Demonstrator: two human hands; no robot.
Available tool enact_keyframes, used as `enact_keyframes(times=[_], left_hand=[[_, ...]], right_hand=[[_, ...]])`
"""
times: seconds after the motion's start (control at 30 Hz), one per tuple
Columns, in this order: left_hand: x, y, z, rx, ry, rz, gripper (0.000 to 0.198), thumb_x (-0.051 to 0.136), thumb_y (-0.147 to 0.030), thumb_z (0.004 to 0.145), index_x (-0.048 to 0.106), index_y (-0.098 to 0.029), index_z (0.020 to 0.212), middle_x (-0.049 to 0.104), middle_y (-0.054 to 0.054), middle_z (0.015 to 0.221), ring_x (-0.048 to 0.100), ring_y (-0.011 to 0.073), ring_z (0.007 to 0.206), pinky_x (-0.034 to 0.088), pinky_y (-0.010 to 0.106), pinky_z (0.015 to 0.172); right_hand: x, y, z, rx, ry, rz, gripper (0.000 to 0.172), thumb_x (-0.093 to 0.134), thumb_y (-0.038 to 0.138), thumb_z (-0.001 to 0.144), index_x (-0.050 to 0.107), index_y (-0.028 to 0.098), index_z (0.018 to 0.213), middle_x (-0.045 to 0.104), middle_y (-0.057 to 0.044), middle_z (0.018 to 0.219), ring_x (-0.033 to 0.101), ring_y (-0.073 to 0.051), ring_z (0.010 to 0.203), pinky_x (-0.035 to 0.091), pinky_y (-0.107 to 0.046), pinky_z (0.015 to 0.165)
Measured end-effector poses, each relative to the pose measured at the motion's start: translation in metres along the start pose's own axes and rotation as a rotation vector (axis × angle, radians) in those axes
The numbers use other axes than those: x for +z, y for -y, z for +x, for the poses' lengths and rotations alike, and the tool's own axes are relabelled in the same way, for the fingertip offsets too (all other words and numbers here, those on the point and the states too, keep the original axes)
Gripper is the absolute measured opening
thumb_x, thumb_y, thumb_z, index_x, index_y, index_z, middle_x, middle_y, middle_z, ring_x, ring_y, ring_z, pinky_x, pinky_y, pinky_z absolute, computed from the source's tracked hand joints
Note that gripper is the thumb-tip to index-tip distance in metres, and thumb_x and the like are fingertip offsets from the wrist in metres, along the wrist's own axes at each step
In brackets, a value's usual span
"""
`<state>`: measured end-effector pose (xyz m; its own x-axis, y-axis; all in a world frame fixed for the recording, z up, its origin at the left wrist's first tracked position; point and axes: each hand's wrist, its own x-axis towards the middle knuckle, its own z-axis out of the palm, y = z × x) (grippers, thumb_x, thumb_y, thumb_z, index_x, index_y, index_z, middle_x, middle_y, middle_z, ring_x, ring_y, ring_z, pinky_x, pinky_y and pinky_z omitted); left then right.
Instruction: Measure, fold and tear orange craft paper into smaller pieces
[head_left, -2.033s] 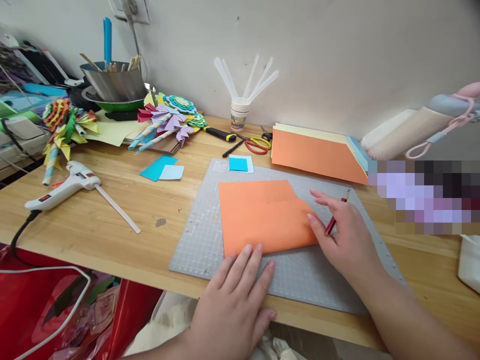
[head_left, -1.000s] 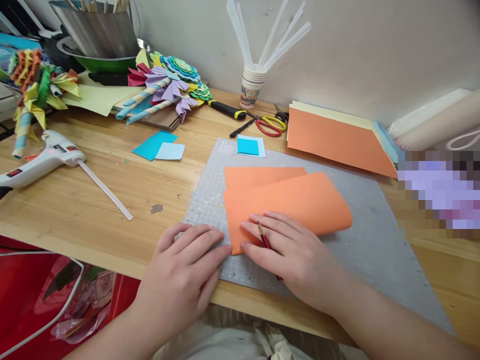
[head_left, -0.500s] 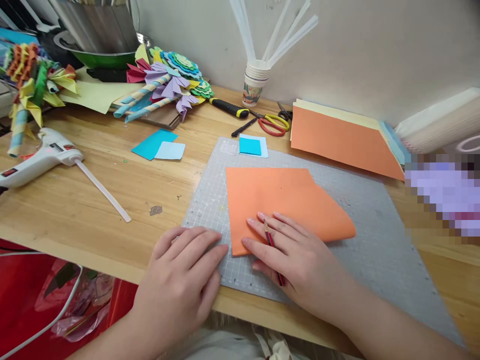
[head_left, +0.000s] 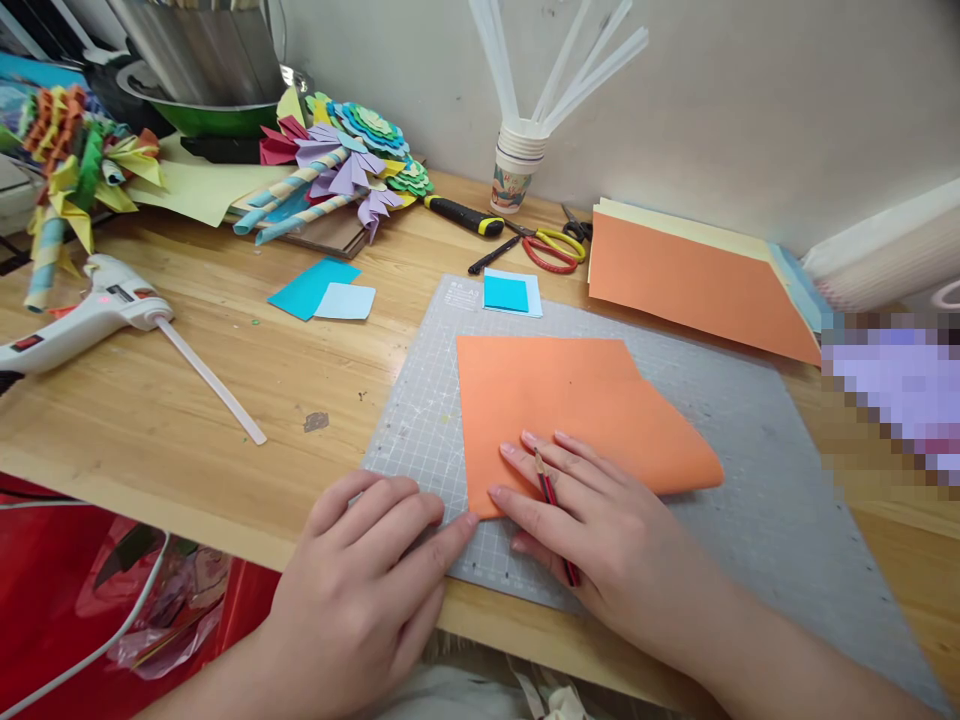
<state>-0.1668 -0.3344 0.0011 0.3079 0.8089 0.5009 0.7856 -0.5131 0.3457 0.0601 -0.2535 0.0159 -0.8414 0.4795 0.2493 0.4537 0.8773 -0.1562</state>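
Observation:
A folded sheet of orange paper [head_left: 555,390] lies on the grey cutting mat [head_left: 750,540], its right side bulging in a rounded fold. My right hand [head_left: 585,510] rests on the sheet with fingers spread, and a red and black pencil [head_left: 547,488] is tucked between them, its tip toward the back. At the sheet's near left corner, the index fingertip of my left hand [head_left: 382,570] touches the edge. The other left fingers are loosely bent over the mat's edge, holding nothing.
Blue paper squares [head_left: 505,294] lie at the mat's back edge, near scissors [head_left: 553,250] and a utility knife [head_left: 465,216]. A glue gun [head_left: 112,310] sits left. Orange sheets [head_left: 697,280] lean behind, beside paper cups [head_left: 514,170] holding glue sticks. Paper flowers [head_left: 337,160] stand back left.
My left index finger has stretched right to touch the paper's near left corner. My right hand stays on the sheet with the pencil. The whole view has shifted slightly.

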Motion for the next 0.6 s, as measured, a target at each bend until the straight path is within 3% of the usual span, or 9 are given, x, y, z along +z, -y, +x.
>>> enact_keyframes(times=[0.17,0.6], left_hand=[[0.0012,0.0004,0.0011,-0.002,0.056,0.016,0.03,0.05,-0.017,0.088,0.068,-0.023,0.111,0.066,0.003,0.095,0.055,0.0206,0.092,0.032,0.039,0.089],[0.0017,0.0006,0.0026,0.002,0.063,0.021,0.03,0.05,-0.017,0.087,0.068,-0.022,0.111,0.065,0.003,0.092,0.053,0.0206,0.09,0.032,0.039,0.089]], right_hand=[[0.0011,0.001,-0.0006,0.005,0.001,-0.007,0.025,0.051,0.023,0.094,0.068,0.019,0.113,0.061,-0.014,0.13,0.054,-0.03,0.124,0.047,-0.051,0.101],[0.0025,0.0035,-0.0032,0.039,0.064,-0.007,0.03,0.05,0.025,0.095,0.062,0.024,0.122,0.056,-0.013,0.137,0.047,-0.03,0.13,0.043,-0.054,0.105]])
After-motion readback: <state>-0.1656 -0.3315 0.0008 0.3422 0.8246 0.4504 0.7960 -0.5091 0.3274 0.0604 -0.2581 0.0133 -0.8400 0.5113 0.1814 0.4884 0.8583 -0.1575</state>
